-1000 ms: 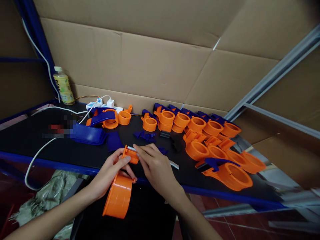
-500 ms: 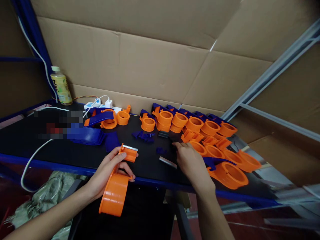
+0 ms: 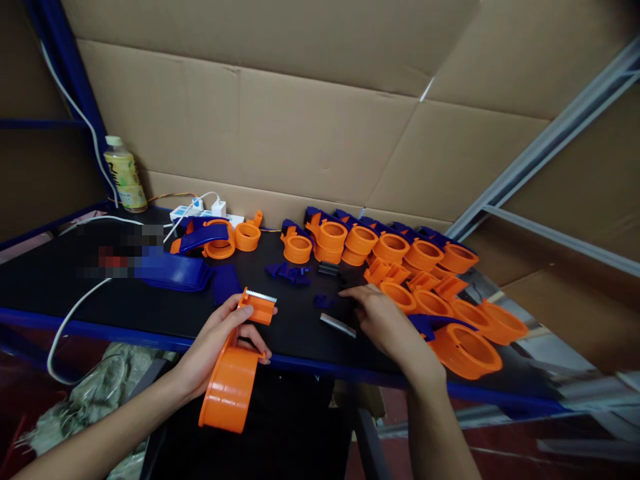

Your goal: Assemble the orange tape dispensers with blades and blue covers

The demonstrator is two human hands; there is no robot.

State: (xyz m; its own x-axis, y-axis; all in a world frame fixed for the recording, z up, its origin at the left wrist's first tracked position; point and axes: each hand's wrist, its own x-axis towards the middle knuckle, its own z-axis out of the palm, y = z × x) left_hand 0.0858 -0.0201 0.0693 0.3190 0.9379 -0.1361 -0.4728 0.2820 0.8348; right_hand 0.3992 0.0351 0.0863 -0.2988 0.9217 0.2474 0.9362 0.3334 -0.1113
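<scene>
My left hand (image 3: 210,353) is closed around an orange tape-dispenser body (image 3: 227,393), held at the near edge of the black table (image 3: 125,313). Its head with a serrated metal blade (image 3: 261,295) points up over the table. My right hand (image 3: 385,323) lies over the table further right, fingers stretched out to the left, fingertips by some small dark parts. A loose metal strip (image 3: 338,325) lies just left of that hand, and a small blue piece (image 3: 323,301) sits beyond the strip. What is under the fingertips is hidden.
Several orange-and-blue dispensers (image 3: 390,247) fill the table's back and right. Blue handle shells (image 3: 173,270), small blue parts (image 3: 289,272) and a black part (image 3: 329,269) lie mid-table. A bottle (image 3: 124,175), power strip (image 3: 200,213) and white cable (image 3: 75,313) are at the left. Cardboard walls the back.
My right hand left the dispenser's blade end and moved right to the small parts on the table. The left hand keeps holding the orange dispenser, almost still.
</scene>
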